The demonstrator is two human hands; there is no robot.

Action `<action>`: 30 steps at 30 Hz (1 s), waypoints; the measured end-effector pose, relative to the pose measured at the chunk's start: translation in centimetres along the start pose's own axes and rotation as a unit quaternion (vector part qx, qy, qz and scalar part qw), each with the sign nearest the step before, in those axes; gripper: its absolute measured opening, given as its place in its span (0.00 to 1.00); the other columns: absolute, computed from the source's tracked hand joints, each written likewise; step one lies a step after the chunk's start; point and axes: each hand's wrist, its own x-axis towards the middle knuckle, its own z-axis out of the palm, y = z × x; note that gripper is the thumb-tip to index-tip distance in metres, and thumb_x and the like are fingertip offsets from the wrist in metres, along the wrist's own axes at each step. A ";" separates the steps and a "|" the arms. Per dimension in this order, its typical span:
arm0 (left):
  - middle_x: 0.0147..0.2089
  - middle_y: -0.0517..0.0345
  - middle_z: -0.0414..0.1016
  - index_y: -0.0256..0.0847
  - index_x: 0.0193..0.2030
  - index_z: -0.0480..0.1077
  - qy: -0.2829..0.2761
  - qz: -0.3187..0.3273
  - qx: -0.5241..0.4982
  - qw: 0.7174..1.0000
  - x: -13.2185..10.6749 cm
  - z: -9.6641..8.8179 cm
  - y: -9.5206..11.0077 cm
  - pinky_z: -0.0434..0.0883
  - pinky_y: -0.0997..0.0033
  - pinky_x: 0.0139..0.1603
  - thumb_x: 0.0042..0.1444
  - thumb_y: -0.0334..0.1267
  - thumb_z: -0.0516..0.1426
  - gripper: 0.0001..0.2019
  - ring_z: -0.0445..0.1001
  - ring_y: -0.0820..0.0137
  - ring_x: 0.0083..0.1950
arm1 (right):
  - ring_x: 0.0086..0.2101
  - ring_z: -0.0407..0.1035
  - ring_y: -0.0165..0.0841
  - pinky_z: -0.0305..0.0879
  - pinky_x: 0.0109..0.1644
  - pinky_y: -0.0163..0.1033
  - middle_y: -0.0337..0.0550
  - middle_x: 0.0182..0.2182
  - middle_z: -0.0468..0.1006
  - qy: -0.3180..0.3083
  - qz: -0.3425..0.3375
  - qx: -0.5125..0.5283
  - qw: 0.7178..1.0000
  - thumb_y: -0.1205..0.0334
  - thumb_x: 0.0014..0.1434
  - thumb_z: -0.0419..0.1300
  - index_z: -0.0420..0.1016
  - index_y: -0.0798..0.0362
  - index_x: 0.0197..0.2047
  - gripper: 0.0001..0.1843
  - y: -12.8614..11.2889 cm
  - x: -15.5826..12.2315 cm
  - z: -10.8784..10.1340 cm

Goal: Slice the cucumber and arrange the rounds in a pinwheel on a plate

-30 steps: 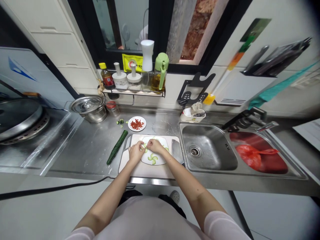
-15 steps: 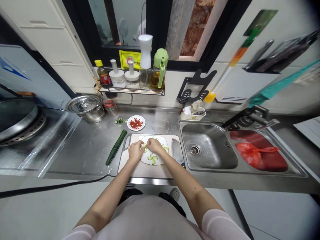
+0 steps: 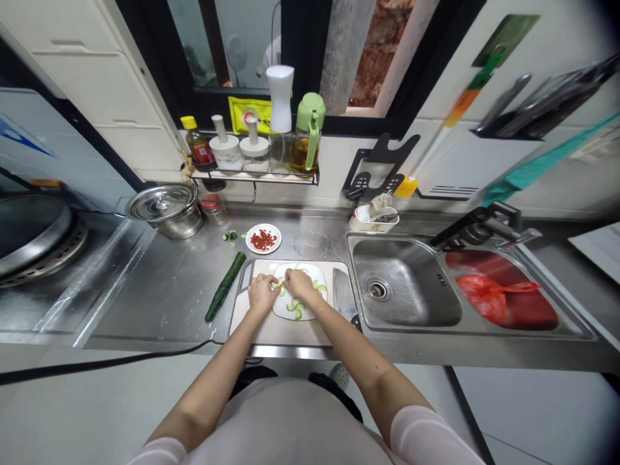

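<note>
A white square plate (image 3: 285, 312) rests on a pale cutting board (image 3: 261, 332). Pale green cucumber slices (image 3: 295, 309) lie on it, several of them fanned into a pinwheel near its front. At the plate's left side, my left hand (image 3: 263, 292) has its fingers curled, the tips at a cucumber slice. My right hand (image 3: 298, 284) is closed over the middle of the plate, fingertips pinched close to the left ones; what they hold is too small to tell. A knife (image 3: 343, 294) lies along the board's right edge. Left of the board is a whole cucumber (image 3: 225, 286).
Behind the board stands a small white dish (image 3: 263, 239) of chopped red bits, with cucumber scraps (image 3: 233, 235) beside it. A lidded steel pot (image 3: 167, 210) and red-lidded jar (image 3: 214, 210) are back left. The double sink (image 3: 407, 274) lies right. Bottles line a rack (image 3: 256, 177).
Both hands stay over the plate in nearly the same place, with only slight finger movement. The view has shifted a little.
</note>
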 end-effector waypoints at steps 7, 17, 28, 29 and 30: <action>0.45 0.54 0.73 0.47 0.41 0.75 0.011 -0.023 -0.058 0.998 0.7 0.0 -0.2 0.63 0.64 0.52 0.51 0.42 0.61 0.10 0.69 0.59 0.52 | 0.42 0.72 0.38 0.56 0.36 0.36 0.49 0.42 0.78 0.024 0.038 0.009 0.999 0.63 0.62 0.55 0.72 0.53 0.46 0.10 -0.2 -1.2 0.0; 0.47 0.52 0.72 0.49 0.39 0.75 0.006 -0.032 -0.019 0.999 0.8 0.5 -0.2 0.63 0.60 0.51 0.52 0.45 0.60 0.09 0.67 0.56 0.54 | 0.43 0.73 0.39 0.57 0.37 0.36 0.49 0.41 0.79 0.021 0.077 0.027 0.996 0.59 0.63 0.54 0.71 0.52 0.45 0.10 -0.3 -1.5 0.6; 0.47 0.51 0.71 0.48 0.40 0.75 0.008 -0.028 0.002 1.000 0.5 -0.2 -0.3 0.63 0.59 0.51 0.53 0.43 0.60 0.08 0.68 0.55 0.53 | 0.41 0.72 0.36 0.55 0.35 0.34 0.47 0.41 0.79 0.029 0.027 0.043 0.998 0.59 0.63 0.54 0.71 0.50 0.44 0.09 0.0 -0.5 1.5; 0.47 0.51 0.71 0.48 0.40 0.75 0.006 -0.027 0.002 1.000 0.4 -0.3 -0.3 0.63 0.59 0.51 0.53 0.43 0.60 0.08 0.68 0.55 0.53 | 0.41 0.72 0.35 0.54 0.35 0.34 0.47 0.41 0.79 0.031 0.024 0.043 0.998 0.59 0.63 0.54 0.72 0.50 0.44 0.09 0.0 -0.5 1.6; 0.47 0.51 0.71 0.48 0.40 0.75 0.006 -0.027 0.002 1.000 0.3 -0.3 -0.3 0.63 0.59 0.51 0.53 0.43 0.59 0.08 0.68 0.55 0.53 | 0.41 0.72 0.35 0.54 0.35 0.34 0.47 0.41 0.79 0.032 0.023 0.043 0.998 0.60 0.63 0.53 0.72 0.51 0.44 0.09 0.0 -0.5 1.6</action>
